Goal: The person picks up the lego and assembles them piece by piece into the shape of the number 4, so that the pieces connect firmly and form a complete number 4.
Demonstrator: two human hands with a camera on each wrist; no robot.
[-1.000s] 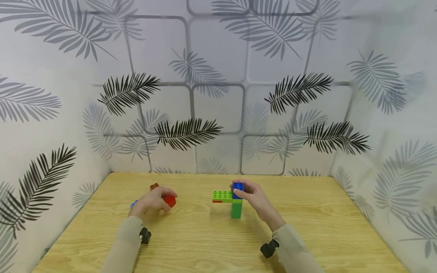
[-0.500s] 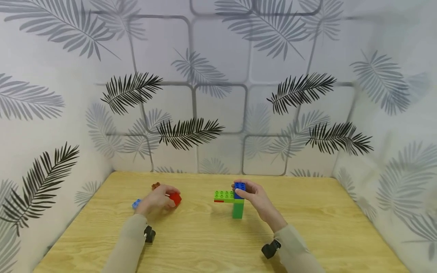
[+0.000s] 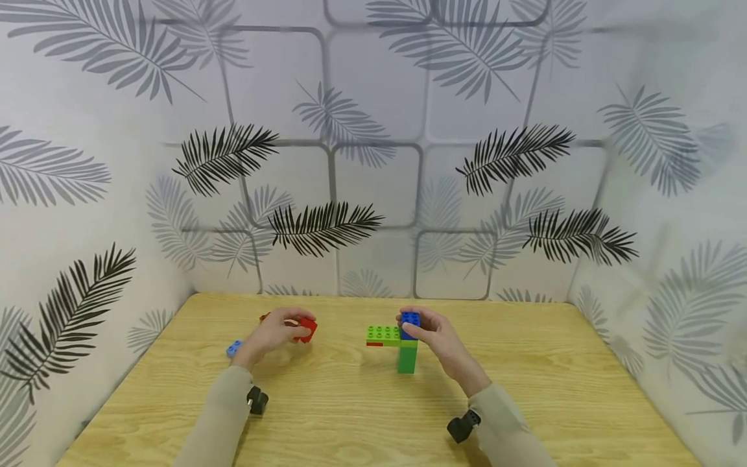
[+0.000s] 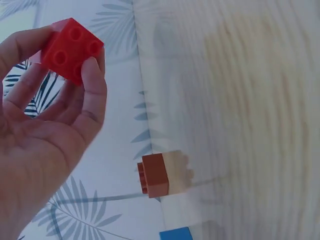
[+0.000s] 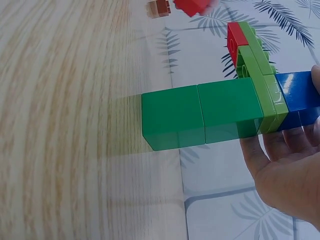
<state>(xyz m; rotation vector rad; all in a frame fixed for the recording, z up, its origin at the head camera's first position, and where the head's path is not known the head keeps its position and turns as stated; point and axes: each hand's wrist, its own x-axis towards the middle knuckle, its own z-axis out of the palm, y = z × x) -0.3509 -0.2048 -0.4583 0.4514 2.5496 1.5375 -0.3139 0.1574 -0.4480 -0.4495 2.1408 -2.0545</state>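
My left hand (image 3: 274,334) pinches a red toy brick (image 3: 309,329) between thumb and fingers, raised off the table. Its studs (image 4: 75,34) face the left wrist camera. To the right stands a brick structure: two green bricks (image 5: 172,117) stacked upright, lime green pieces (image 3: 382,333) reaching out to the left, and a small red piece (image 5: 235,42) under their outer end. A blue brick (image 3: 410,319) tops the column, and my right hand (image 3: 440,344) grips it with thumb and fingers. A gap separates the red brick from the structure.
A brown brick (image 4: 156,175) lies behind my left hand, mostly hidden in the head view. Left of that hand is a light blue brick (image 3: 233,348). The wooden table (image 3: 344,415) meets leaf-patterned walls (image 3: 373,259) at the back and sides.
My left hand has lifted the red brick and brought it slightly right, tilting it. The brown brick became more covered by the hand. The right hand and structure stay put.
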